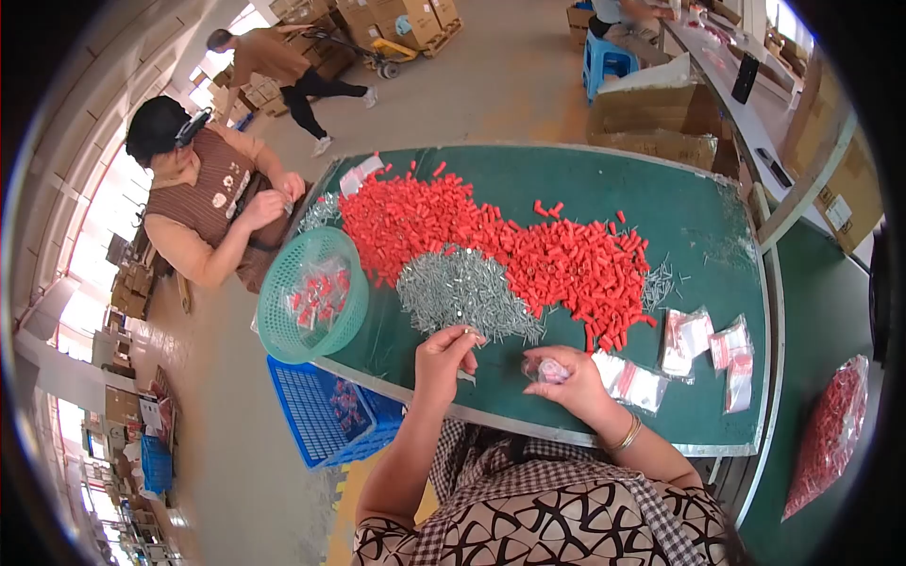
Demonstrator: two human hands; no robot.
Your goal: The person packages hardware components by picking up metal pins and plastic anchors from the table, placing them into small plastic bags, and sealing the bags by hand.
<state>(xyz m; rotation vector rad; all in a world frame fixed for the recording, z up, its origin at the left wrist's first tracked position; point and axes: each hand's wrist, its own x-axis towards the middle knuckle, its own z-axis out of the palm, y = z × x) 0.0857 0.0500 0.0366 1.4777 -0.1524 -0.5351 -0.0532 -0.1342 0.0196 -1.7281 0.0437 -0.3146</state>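
Note:
My left hand (444,366) is at the near edge of a heap of grey metal screws (458,288), its thumb and fingers pinched together. Whatever is between those fingertips is too small to make out. In my right hand (580,385) is a small clear plastic bag (547,370), held above the table's near edge. Behind and beside the screws spreads a large pile of red plastic wall plugs (576,269). Flat packs of small clear zip bags (630,382) lie just right of my right hand.
A green mesh basket (274,316) with filled bags stands on the left of the green table (698,217). Below it is a blue crate (311,406). A co-worker (212,198) sits at the left; another person (283,71) pulls a pallet jack (389,55).

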